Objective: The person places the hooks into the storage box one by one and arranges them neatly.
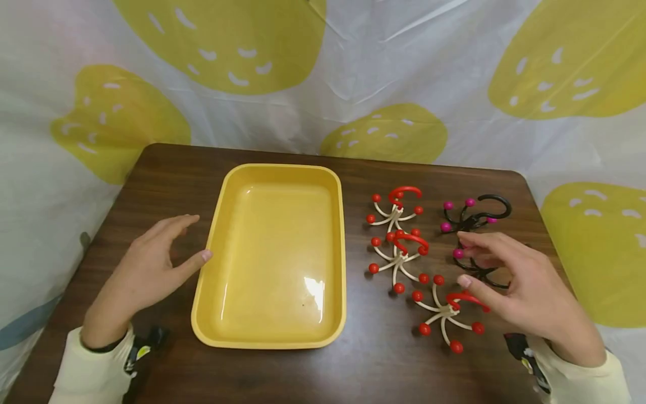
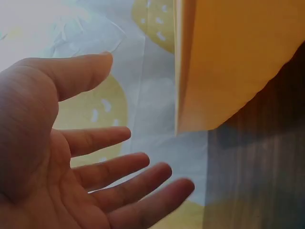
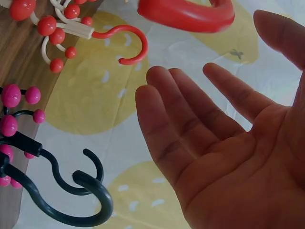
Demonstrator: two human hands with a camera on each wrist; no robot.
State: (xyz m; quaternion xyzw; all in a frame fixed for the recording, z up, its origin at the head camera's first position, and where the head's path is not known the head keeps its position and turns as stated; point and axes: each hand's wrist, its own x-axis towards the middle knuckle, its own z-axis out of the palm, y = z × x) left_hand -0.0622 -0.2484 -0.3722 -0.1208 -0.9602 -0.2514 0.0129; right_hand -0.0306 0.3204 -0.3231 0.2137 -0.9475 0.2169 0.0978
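My left hand (image 1: 146, 266) hovers by the left rim of a yellow plastic tray (image 1: 345, 252), thumb and fingers spread and holding nothing. In the left wrist view that hand (image 2: 71, 162) is apart from the tray wall (image 2: 238, 57). My right hand (image 1: 525, 280), also holding nothing, is above the right side of the table and partly hides a black hook hanger with magenta balls (image 1: 479, 271). Another black one (image 1: 469, 223) lies just behind it. Left of this hand are three cream hangers with red balls and red hooks; the nearest (image 1: 446, 310) lies close to the thumb.
A dark wooden table (image 1: 373, 365) bears everything. The other two red-hooked hangers, a middle one (image 1: 401, 258) and a far one (image 1: 396, 212), lie right of the tray. White cloth with yellow fruit shapes (image 1: 383, 134) hangs behind and around the table.
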